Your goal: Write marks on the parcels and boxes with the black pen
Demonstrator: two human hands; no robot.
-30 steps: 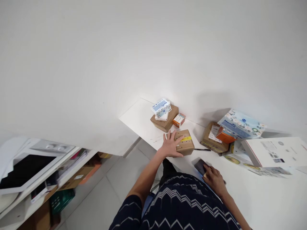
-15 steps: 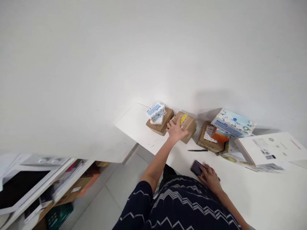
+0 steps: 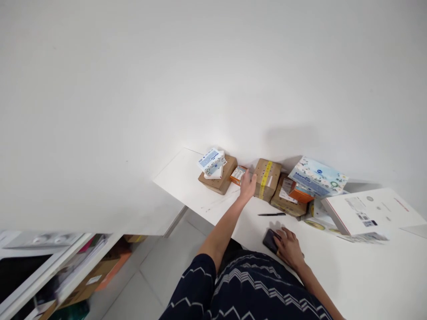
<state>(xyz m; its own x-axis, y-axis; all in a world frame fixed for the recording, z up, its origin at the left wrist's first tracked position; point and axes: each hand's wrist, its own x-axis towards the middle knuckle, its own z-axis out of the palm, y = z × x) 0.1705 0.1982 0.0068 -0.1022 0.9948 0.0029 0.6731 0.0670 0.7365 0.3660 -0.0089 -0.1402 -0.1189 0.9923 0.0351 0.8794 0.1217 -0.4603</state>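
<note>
My left hand (image 3: 247,186) is between a small orange-and-white box (image 3: 239,174) and a brown cardboard box with yellow tape (image 3: 267,178). Its thumb and fingers are apart with nothing visible between them. The fingertips come close to the orange-and-white box; whether they touch it I cannot tell. At the table's near edge my right hand (image 3: 291,250) grips a dark phone (image 3: 269,239), fingers over its right side. A black pen (image 3: 271,214) lies on the white table (image 3: 336,262), between the phone and the boxes.
On the left, a brown box (image 3: 228,168) carries a blue-and-white floral carton (image 3: 211,161) and a thin white box. To the right are another brown box (image 3: 283,205), an orange box (image 3: 301,193), a floral tissue box (image 3: 318,175) and a large white box (image 3: 376,211). Shelving (image 3: 50,266) stands lower left.
The yellow-taped box has shifted right, against the neighbouring brown box, exposing the small orange-and-white box. My left hand has come off its top. My right hand stays at the phone.
</note>
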